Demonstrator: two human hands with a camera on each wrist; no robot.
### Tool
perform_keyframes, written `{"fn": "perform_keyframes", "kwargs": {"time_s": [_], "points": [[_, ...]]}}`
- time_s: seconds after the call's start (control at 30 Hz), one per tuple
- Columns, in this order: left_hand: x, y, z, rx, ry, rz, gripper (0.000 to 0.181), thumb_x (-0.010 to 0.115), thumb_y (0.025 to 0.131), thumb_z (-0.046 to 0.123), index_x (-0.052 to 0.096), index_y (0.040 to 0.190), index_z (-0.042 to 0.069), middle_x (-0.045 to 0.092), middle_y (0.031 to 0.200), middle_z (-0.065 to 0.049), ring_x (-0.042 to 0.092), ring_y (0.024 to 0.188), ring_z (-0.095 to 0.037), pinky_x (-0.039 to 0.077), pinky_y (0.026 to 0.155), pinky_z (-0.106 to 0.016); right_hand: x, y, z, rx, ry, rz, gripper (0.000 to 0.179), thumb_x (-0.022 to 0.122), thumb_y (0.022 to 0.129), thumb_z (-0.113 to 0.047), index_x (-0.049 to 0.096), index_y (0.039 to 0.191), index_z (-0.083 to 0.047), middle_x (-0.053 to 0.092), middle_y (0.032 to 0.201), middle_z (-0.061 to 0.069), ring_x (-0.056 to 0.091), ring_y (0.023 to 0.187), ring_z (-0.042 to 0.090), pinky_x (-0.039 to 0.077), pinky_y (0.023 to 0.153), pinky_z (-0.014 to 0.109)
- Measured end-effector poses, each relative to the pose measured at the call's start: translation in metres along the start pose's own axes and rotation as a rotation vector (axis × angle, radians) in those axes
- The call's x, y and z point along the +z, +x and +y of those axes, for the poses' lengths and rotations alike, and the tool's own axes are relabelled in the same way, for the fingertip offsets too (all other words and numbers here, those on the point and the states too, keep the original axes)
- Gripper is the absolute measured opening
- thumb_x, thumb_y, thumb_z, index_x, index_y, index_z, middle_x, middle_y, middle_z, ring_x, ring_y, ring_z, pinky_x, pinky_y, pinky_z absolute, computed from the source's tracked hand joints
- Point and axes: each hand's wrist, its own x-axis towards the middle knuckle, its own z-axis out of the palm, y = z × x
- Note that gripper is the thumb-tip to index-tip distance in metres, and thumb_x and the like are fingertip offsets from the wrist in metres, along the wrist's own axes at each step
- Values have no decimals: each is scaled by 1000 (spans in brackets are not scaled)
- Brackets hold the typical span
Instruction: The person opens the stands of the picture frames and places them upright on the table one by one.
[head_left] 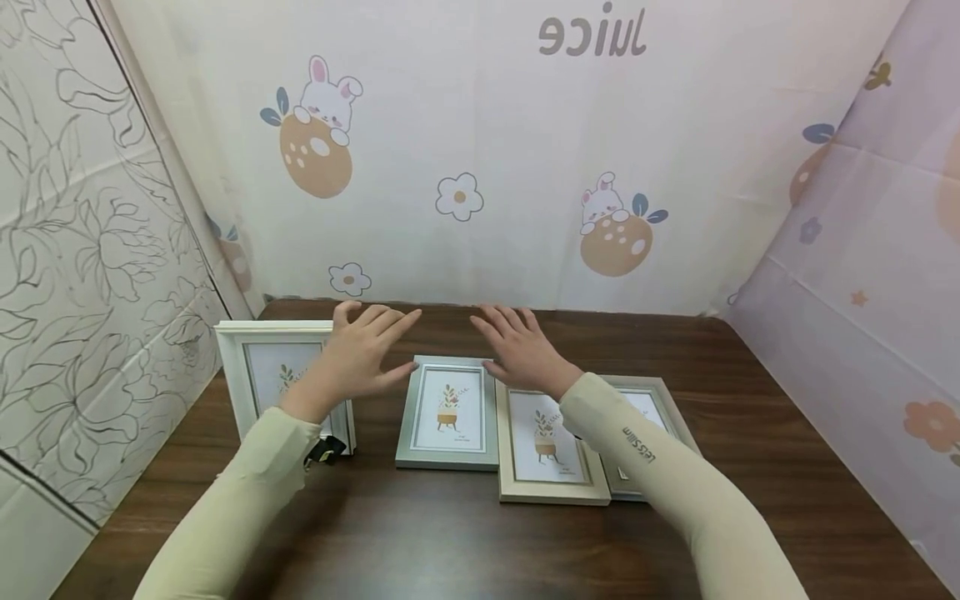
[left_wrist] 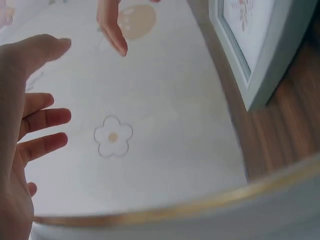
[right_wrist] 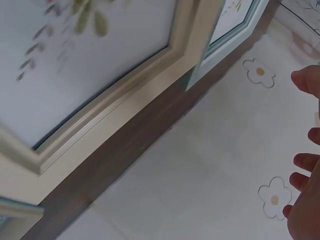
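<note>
Head view: we see left hand (head_left: 358, 354) and right hand (head_left: 525, 354) spread, empty; a white frame (head_left: 272, 371) stands at left, three more picture frames (head_left: 448, 417) lie on the brown table (head_left: 420, 533), bunny-print cloth (head_left: 465, 125) behind. Left wrist: fingers apart, so we'd call this a hands-off step. Right wrist: same; grabbing one would probably need curled fingers.

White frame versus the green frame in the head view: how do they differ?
Pose: the white frame stands upright, while the green frame lies flat on the table.
Colour: the white frame is off-white; the green frame is greyish green.
Visibility: the left hand and wrist hide part of the white frame; the green frame shows almost whole.
Shared: both are rectangular.
</note>
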Motion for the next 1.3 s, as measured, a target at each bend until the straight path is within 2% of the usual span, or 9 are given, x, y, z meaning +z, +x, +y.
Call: {"fn": "perform_keyframes", "kwargs": {"time_s": [0.37, 0.63, 0.83, 0.93, 1.07, 1.3], "points": [[17, 16, 19, -6, -22, -86, 74, 72, 86, 45, 49, 145, 6, 60, 123, -6, 53, 115, -24, 28, 99, -60, 4, -22, 25, 68, -7, -29, 73, 64, 96, -39, 33, 153, -6, 28, 158, 19, 26, 142, 36, 17, 113, 60], [29, 23, 29, 28, 0, -117, 76, 71, 87, 46, 47, 147, 5, 60, 126, -6, 53, 117, -23, 30, 98, -59, 8, -26, 26, 68, -12, -35, 73, 63, 96, -41, 34, 153, -6, 29, 157, 20, 27, 142, 37, 19, 112, 60], [38, 29, 32, 19, 36, -139, 79, 70, 87, 49, 45, 148, 5, 58, 128, -6, 52, 119, -23, 30, 99, -57, 10, -23, 24, 54, -14, -11, 72, 64, 95, -40, 36, 152, -5, 32, 156, 20, 29, 141, 37, 20, 111, 60], [45, 33, 32, -2, 36, -172, 79, 69, 89, 49, 42, 149, 5, 57, 131, -7, 52, 120, -24, 29, 99, -57, 11, -20, 25, 50, -17, -7, 71, 64, 95, -40, 37, 151, -5, 31, 156, 19, 30, 141, 37, 20, 111, 59], [56, 38, 34, -67, -7, -232, 76, 66, 92, 46, 39, 151, 5, 54, 137, -9, 49, 124, -25, 27, 100, -57, 15, -15, 26, 56, -19, -26, 71, 62, 96, -40, 37, 152, -5, 31, 156, 20, 29, 141, 37, 20, 111, 59], [78, 51, 40, -205, -93, -398, 73, 61, 98, 43, 31, 154, 8, 44, 148, -10, 39, 134, -26, 19, 105, -58, 24, -11, 39, 95, -22, -79, 72, 63, 96, -40, 36, 152, -4, 33, 154, 20, 30, 140, 38, 20, 112, 60]]}}
